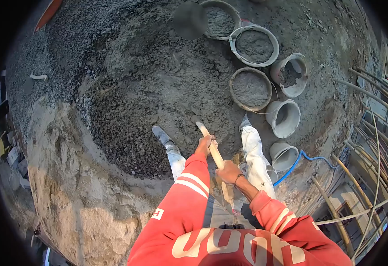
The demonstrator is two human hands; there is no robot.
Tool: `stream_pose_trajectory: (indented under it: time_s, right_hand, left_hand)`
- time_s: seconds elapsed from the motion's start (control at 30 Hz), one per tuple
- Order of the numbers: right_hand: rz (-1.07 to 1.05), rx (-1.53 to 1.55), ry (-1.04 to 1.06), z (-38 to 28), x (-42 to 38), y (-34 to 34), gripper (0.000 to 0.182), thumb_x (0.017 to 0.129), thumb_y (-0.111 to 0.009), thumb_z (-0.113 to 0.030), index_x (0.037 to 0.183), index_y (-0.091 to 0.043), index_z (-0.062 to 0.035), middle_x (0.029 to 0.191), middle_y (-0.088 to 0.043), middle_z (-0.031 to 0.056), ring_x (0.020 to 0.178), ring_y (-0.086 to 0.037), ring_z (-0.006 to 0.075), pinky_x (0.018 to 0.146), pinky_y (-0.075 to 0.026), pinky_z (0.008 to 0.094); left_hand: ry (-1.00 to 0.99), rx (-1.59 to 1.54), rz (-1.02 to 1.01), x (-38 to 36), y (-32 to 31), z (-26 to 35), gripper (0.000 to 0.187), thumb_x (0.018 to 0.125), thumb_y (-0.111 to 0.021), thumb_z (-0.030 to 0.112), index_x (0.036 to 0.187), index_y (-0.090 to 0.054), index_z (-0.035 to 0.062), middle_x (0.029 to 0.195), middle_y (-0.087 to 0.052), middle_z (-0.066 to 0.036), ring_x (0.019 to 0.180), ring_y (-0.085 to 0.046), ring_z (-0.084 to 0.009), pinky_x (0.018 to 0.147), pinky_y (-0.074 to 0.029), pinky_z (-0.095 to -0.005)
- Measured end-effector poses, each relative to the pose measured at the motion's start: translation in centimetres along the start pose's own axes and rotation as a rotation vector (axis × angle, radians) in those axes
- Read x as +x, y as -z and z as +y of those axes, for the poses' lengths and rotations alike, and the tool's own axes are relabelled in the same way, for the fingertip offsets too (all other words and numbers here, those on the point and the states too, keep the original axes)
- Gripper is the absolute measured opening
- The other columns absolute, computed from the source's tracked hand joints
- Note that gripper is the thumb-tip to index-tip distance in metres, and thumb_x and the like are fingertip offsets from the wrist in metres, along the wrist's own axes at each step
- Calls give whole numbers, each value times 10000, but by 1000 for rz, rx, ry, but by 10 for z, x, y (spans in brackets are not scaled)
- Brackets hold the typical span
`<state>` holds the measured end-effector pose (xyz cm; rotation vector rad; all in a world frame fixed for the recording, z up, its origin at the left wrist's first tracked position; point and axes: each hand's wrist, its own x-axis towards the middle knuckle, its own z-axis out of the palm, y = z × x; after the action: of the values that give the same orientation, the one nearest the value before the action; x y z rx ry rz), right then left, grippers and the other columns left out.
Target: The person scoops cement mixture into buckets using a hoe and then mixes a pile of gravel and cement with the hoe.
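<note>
My left hand (pixel 206 145) is closed around the upper stretch of a thick wooden tool handle (pixel 215 153). Lower down, nearer my body, my right hand (pixel 230 172) wraps round the same handle. Its far end meets the wet grey concrete mix (pixel 171 88) between my feet, where the tool's head is mostly hidden, so its kind does not show. To the right of the mix, a bucket full of concrete (pixel 250 89) stands close to my right foot. Another filled bucket (pixel 254 46) is just beyond it.
A third filled bucket (pixel 220 20) stands at the far end. Down the right side lie tilted buckets (pixel 283 119), one with residue inside. A blue hose (pixel 291 168) runs beside them. Bamboo poles (pixel 366 195) lie at far right, a sand heap (pixel 78 190) at left, gravel (pixel 65 48) at upper left.
</note>
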<state>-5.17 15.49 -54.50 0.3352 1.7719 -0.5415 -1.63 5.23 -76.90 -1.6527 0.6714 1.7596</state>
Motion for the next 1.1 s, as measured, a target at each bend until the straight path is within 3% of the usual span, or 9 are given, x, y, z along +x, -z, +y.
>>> stream_pose_trajectory:
  time_s: [0.13,0.27,0.47,0.57,0.77,0.83,0.87,0.93,1.1]
  right_hand:
    - [-158,105,38,18,-50,73,483,765,-665,-311,971,-610,122,860,-660,272,822,-672,392,746,-511,450]
    - [-85,163,207,73,-123,153,403,762,-671,-281,975,-580,49,827,-631,234,774,-628,379,711,-478,444]
    - [57,350,354,171,-222,240,343,757,-686,-208,949,-518,21,769,-593,279,741,-597,455,656,-456,475]
    - [112,376,269,227,-233,252,315,757,-687,-184,960,-526,-5,741,-601,251,722,-593,461,625,-461,485]
    - [514,318,137,368,-87,208,271,725,-691,-126,940,-537,-65,727,-616,217,740,-607,442,613,-467,512]
    - [683,253,-29,408,18,181,364,716,-702,-88,1052,-564,-69,819,-641,236,815,-604,462,681,-472,531]
    - [764,190,-63,425,69,168,451,723,-704,-88,1151,-560,-89,884,-654,237,883,-610,452,732,-477,535]
    - [728,167,-258,421,127,169,519,708,-716,-80,1200,-551,-105,941,-657,227,927,-616,431,768,-483,522]
    - [899,127,-182,423,149,159,473,678,-707,-48,1124,-556,-86,930,-653,210,916,-618,418,771,-479,511]
  left_hand:
    - [56,-118,-34,-7,-35,19,40,892,-527,76,891,-516,38,667,-512,-83,547,-529,-222,514,-500,-371]
    - [53,-206,40,-36,-105,55,58,875,-556,63,887,-501,52,669,-505,-74,553,-520,-201,516,-498,-350]
    - [-233,11,-34,-137,-266,45,111,870,-550,32,926,-458,58,701,-488,-47,548,-496,-161,496,-486,-311]
    - [-316,56,-183,-177,-344,17,122,869,-566,44,919,-456,60,713,-490,-48,579,-502,-164,528,-487,-312]
    - [-333,102,-488,-102,-459,-39,64,863,-542,46,869,-479,54,711,-500,-63,639,-547,-205,584,-491,-345]
    - [-138,108,-475,-26,-490,-42,55,862,-530,46,843,-479,38,706,-502,-71,641,-529,-212,617,-493,-361]
    - [-213,213,-510,5,-502,-42,57,858,-526,55,841,-477,31,720,-506,-86,639,-514,-216,628,-484,-363]
    - [-254,276,-418,30,-522,-35,56,828,-525,35,833,-469,34,733,-498,-98,632,-506,-225,631,-473,-371]
    - [-268,176,-549,6,-496,-25,130,763,-525,-20,815,-432,54,731,-468,-88,651,-494,-229,657,-467,-389]
